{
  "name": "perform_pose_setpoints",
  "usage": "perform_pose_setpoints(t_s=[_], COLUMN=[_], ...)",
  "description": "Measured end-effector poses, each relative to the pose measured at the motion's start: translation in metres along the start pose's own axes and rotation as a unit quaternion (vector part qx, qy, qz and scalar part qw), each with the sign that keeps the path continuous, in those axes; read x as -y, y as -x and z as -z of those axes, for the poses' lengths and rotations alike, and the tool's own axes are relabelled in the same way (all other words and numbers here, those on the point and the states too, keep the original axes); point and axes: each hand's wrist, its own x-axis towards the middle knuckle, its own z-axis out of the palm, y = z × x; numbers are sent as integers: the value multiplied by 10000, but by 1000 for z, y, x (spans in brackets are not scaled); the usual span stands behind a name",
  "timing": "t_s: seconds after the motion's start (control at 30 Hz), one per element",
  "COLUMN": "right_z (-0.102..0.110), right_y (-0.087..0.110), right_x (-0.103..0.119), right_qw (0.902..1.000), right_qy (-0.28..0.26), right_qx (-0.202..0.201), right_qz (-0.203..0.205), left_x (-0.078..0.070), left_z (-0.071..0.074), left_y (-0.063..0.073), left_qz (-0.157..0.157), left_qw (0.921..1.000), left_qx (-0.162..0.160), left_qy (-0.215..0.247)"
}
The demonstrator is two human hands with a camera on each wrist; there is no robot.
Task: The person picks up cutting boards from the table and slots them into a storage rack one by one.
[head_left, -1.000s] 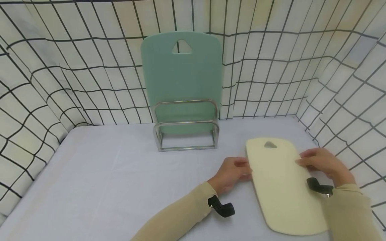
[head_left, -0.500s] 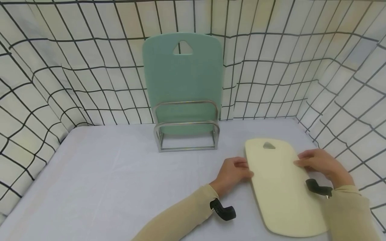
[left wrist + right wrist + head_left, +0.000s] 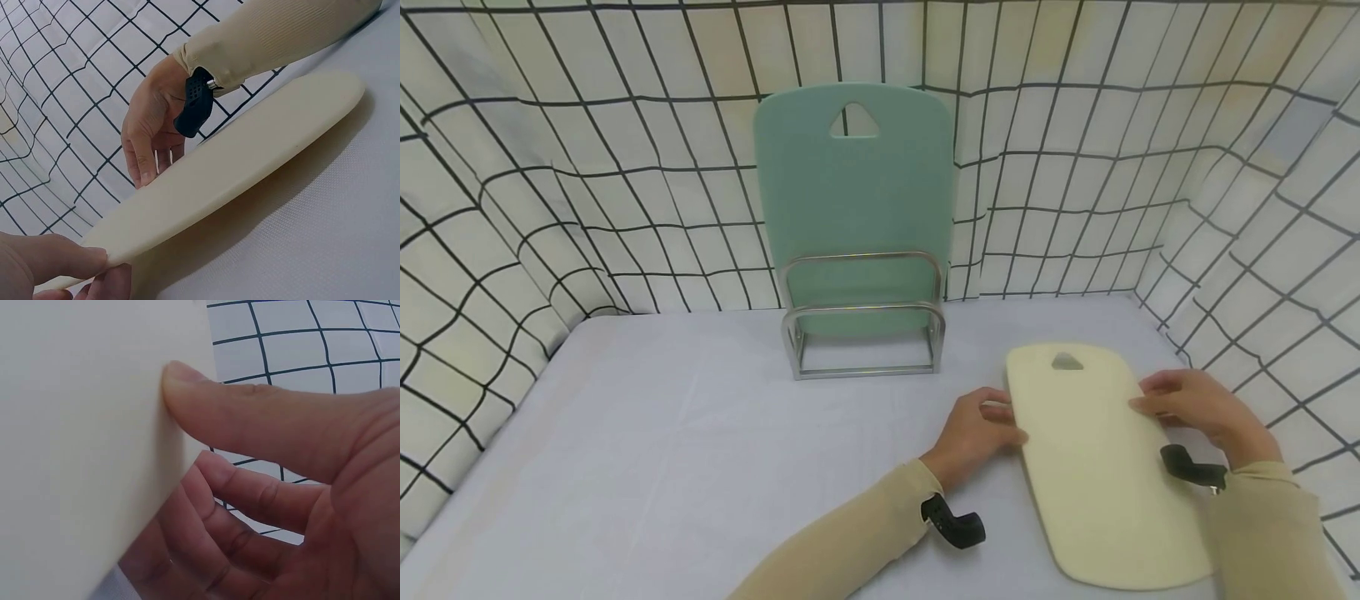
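A cream cutting board [image 3: 1097, 467] with a small handle hole lies at the right of the white table, between both hands. My left hand [image 3: 973, 437] pinches its left edge, thumb on top and fingers beneath, as the left wrist view shows. On the opposite edge my right hand [image 3: 1206, 412] pinches the board, its thumb [image 3: 250, 419] on the upper face and the other fingers under it. In the left wrist view a shadow lies below the board's near edge, which is raised off the cloth there.
A green cutting board [image 3: 857, 192] stands upright in a metal rack [image 3: 865, 308] at the back middle. Black-gridded white cloth walls [image 3: 1060, 183] enclose the table [image 3: 625, 467] at the back and both sides.
The cream board has shifted very slightly to the left, with both hands keeping their grip. The green board and rack stay in place.
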Motion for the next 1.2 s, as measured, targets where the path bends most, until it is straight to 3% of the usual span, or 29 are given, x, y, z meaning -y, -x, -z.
perform_pose_setpoints(t_s=[0.2, 0.33, 0.8, 1.2], right_z=[1, 1, -3, -7], right_y=[1, 1, 2, -2], right_x=[-1, -2, 2, 3], right_qw=[9998, 9998, 9995, 9997], right_qy=[-89, -95, 42, -89], right_qx=[112, 136, 284, 242], right_qz=[-119, -135, 117, 39], left_x=[0, 1, -3, -3], left_z=[-1, -1, 0, 4], left_y=[-1, -1, 2, 0], left_qz=[205, 238, 127, 222], left_qw=[9979, 9979, 9995, 9995], left_qx=[230, 200, 12, 79], left_qy=[562, 576, -298, -196])
